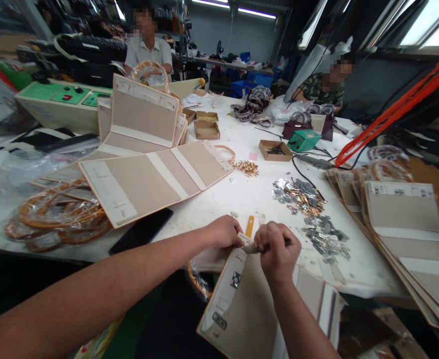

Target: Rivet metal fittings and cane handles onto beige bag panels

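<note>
A beige bag panel (258, 294) with tan edging lies tilted at the table's front edge, partly over my lap. My left hand (224, 232) pinches its far edge between thumb and fingers. My right hand (279, 249) is closed round a grey metal hand tool (252, 248), its tip against the panel beside my left fingertips; my fist hides the rest, so I cannot tell its exact kind. Dark metal plates (235, 279) sit along the panel's light strip. Just beyond my hands lies a yellow strap tab (249, 226). A plastic-wrapped handle (199, 281) hangs under the panel.
Loose metal plates (326, 237) and gold fittings (303, 197) lie right of my hands. More panels are stacked left (155, 174) and right (402, 209). Wrapped handles (62, 214) lie at left. Small cardboard boxes (207, 130) and a green device (304, 140) stand farther back. Two people sit across.
</note>
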The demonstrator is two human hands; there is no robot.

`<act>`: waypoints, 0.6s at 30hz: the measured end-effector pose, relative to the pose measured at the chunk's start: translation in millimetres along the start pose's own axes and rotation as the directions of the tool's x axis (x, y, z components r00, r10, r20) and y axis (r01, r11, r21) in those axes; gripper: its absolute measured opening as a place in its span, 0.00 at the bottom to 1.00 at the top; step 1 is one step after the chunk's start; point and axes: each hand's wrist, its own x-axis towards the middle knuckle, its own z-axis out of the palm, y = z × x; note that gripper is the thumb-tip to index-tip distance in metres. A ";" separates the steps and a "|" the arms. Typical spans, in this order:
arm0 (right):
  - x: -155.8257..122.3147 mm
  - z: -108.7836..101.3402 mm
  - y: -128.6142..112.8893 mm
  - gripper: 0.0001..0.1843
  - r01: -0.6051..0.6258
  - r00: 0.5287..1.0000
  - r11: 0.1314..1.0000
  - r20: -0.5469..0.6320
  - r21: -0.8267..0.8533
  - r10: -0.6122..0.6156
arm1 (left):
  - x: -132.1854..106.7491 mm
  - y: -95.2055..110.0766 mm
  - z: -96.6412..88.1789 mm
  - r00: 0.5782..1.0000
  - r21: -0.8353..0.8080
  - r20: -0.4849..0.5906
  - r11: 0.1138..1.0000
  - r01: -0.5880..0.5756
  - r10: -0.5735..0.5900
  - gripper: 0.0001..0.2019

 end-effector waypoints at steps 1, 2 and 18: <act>2.4 3.7 -2.8 0.25 -0.019 0.997 0.996 0.077 -0.086 0.026 | 0.4 -0.7 0.1 1.000 -0.010 0.001 1.000 -0.011 0.011 0.14; 5.6 7.1 -7.6 0.26 -0.039 0.989 0.986 0.137 -0.162 0.062 | 0.7 -1.3 0.0 1.000 -0.018 0.002 1.000 -0.021 0.021 0.13; 17.7 26.0 -31.7 0.27 0.000 0.953 0.977 0.296 -0.214 0.065 | 2.9 -9.3 -8.8 0.989 -0.073 0.084 0.990 -0.119 0.125 0.07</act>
